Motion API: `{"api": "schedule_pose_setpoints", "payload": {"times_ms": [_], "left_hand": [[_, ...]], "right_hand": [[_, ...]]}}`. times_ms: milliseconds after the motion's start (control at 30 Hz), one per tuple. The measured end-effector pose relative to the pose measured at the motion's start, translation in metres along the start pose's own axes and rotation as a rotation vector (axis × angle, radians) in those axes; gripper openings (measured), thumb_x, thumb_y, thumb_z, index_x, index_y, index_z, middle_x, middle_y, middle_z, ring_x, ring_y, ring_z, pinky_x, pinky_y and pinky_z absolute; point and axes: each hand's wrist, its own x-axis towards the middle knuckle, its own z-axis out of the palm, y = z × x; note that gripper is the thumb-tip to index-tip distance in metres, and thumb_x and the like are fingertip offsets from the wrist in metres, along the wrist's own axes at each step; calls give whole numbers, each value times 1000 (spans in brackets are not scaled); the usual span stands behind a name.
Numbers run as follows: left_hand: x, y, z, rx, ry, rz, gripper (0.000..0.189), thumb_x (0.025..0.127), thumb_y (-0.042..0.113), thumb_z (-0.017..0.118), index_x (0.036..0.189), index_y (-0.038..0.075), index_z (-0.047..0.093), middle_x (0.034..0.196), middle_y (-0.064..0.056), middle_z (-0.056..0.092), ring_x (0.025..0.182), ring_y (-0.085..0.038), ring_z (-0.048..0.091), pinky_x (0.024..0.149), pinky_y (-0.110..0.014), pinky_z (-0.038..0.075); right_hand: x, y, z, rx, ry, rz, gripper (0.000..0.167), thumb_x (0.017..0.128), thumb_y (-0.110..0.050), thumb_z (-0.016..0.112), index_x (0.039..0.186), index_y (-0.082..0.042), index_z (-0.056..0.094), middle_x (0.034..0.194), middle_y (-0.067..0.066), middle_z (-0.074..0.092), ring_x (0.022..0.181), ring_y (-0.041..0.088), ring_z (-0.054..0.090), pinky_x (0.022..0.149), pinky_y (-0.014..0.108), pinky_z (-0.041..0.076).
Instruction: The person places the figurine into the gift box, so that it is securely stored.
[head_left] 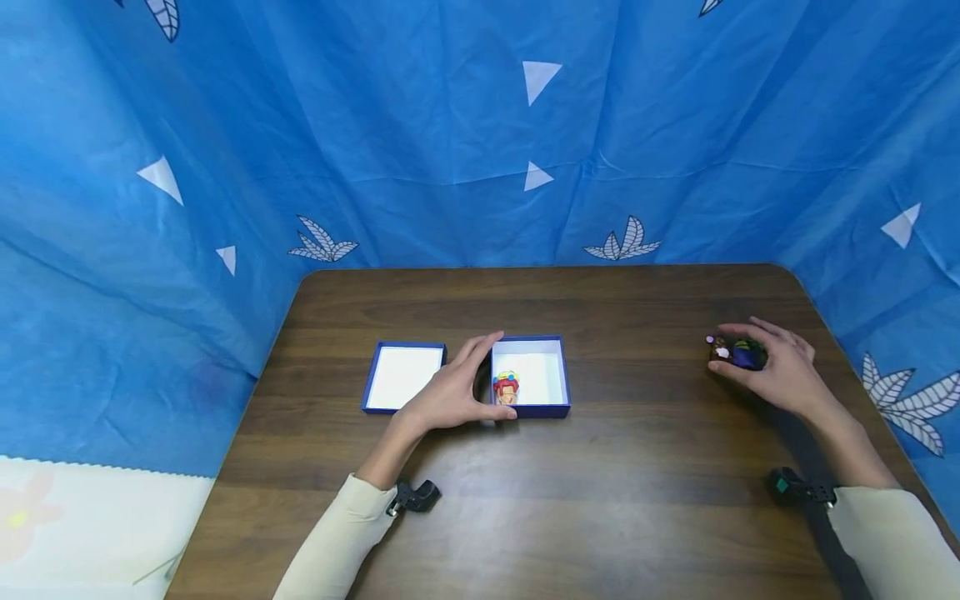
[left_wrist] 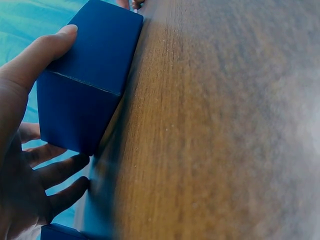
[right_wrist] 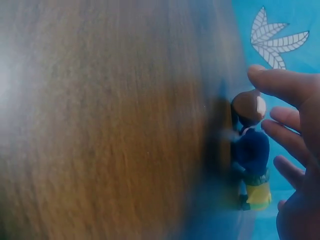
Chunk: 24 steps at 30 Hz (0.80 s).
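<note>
My left hand [head_left: 444,398] holds the left end of a blue box [head_left: 543,411] with a white inside. Its thumb presses the front wall, seen also in the left wrist view on the box [left_wrist: 95,55], and the forefinger reaches the back left corner. Inside the box lies a small figurine [head_left: 506,392] with red and yellow on it. Far to the right, my right hand [head_left: 783,373] arches over another figurine [head_left: 746,356]. In the right wrist view this figurine [right_wrist: 252,150] has a brown head, blue body and yellow lower part, with the thumb and fingers spread around it.
A shallow blue lid [head_left: 405,377] with a white inside lies left of the box, close to my left hand. The brown wooden table [head_left: 600,500] has rounded back corners. Blue patterned cloth [head_left: 450,125] hangs behind it and along its sides.
</note>
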Motion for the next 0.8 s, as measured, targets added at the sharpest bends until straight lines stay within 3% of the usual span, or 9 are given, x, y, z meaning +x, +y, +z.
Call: {"api": "schedule_pose_setpoints", "payload": {"times_ms": [167,467,667,800], "left_hand": [[1,2,0,2,-1,1,125,77,72,87,173,37,15,174,2,30,145,-30,54,113,-61,53],[0,2,1,-9,3,2,125,76,72,88,173,38,16,174,2,31,145,-30,54,114,-62,52],[-1,2,1,-6,-3,-9,125,77,72,87,173,42,14,174,2,30,146,-30,53,115,-61,51],[-1,2,0,-2,0,-7,125,77,71,88,173,38,15,174,1,30,147,-31,53,115,-62,51]], "right_hand": [[3,5,2,-61,-25,9,70,90,-37,87,147,-8,60,144,46,53,152,63,28,108,86,4],[5,10,2,-35,7,-2,51,93,-28,84,138,-8,68,144,40,57,142,66,31,107,87,2],[9,13,2,-56,5,1,49,93,-28,85,134,-6,70,142,44,55,141,66,32,107,86,2],[9,17,4,-72,0,1,48,93,-28,84,133,-5,70,142,47,52,138,66,33,107,86,2]]}}
